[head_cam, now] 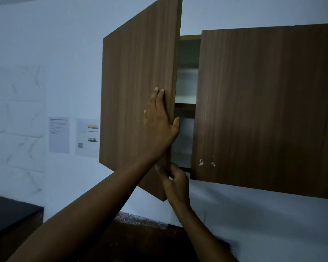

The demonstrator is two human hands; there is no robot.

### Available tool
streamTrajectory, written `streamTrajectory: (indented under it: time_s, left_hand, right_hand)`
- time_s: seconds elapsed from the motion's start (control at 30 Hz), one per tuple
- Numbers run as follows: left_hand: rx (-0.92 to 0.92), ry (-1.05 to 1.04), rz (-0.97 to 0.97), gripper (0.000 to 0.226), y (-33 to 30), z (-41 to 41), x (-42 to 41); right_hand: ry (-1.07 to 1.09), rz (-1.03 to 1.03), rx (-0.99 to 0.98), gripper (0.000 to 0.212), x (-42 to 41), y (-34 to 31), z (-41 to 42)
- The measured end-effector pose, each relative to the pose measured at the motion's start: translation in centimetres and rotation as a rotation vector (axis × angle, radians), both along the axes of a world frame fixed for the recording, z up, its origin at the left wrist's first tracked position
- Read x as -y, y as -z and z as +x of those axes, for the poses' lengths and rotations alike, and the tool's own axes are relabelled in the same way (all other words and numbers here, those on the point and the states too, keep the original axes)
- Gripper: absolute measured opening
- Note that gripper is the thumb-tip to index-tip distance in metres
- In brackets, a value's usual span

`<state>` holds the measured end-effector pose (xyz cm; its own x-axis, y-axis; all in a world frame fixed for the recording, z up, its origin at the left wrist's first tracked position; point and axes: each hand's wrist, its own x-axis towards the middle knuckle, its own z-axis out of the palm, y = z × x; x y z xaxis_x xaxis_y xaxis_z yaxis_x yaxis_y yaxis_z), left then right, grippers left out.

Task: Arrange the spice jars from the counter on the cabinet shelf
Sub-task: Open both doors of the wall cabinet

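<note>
Dim kitchen corner with a pale blue wall (68, 53), marble-look tiles on the far left and two printed sheets (74, 136) stuck up well left of the fingers. Low left sits a dark counter edge (13, 214).

Moving right: the left cabinet door (136, 87) is swung partly out. The left hand (159, 121) lies on its face near the free edge, fingers straight and close together pointing up, thumb hooked round the edge. Just below it the right hand (175, 184) pinches the same edge near the bottom corner, fingers curled around it.

Right of the fingers there's a narrow gap into the cabinet, where a shelf (185, 105) shows at about fingertip height, too murky to tell what's on it. Further right the other door (269, 103) is closed, with two chipped spots near its lower left corner. Can't see any spice jars anywhere in view.
</note>
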<state>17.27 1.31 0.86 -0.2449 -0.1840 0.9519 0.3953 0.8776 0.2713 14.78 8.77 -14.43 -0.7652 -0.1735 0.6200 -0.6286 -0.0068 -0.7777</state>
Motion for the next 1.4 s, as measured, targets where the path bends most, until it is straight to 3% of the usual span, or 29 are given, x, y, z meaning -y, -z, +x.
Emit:
streamTrajectory:
  time_s: [0.23, 0.43, 0.57, 0.97, 1.23, 1.4]
  left_hand:
    - [-0.061, -0.084, 0.022, 0.081, 0.6, 6.7, 4.2]
    - [-0.088, -0.211, 0.061, 0.069, 1.0, 12.1, 8.1]
    - [-0.084, -0.309, 0.072, 0.056, 1.2, 15.7, 10.3]
    - [-0.049, -0.469, 0.142, 0.02, 1.9, 22.9, 21.8]
    - [-0.04, -0.454, 0.232, 0.02, 2.0, 24.7, 27.6]
    - [-0.074, -0.363, 0.335, 0.066, 2.7, 24.0, 26.5]
  right_hand:
    - [-0.036, -0.005, -0.336, 0.041, 3.9, -5.0, 4.3]
    - [-0.067, 0.023, -0.492, 0.03, 8.4, -5.6, 9.1]
    - [0.116, 0.219, -0.53, 0.063, 11.9, -7.3, 12.7]
    - [0.15, 0.481, -0.612, 0.094, 23.6, -8.3, 20.9]
    - [0.249, 0.559, -0.6, 0.095, 30.0, -7.9, 23.4]
    - [0.156, 0.6, -0.684, 0.102, 28.1, -6.8, 22.0]
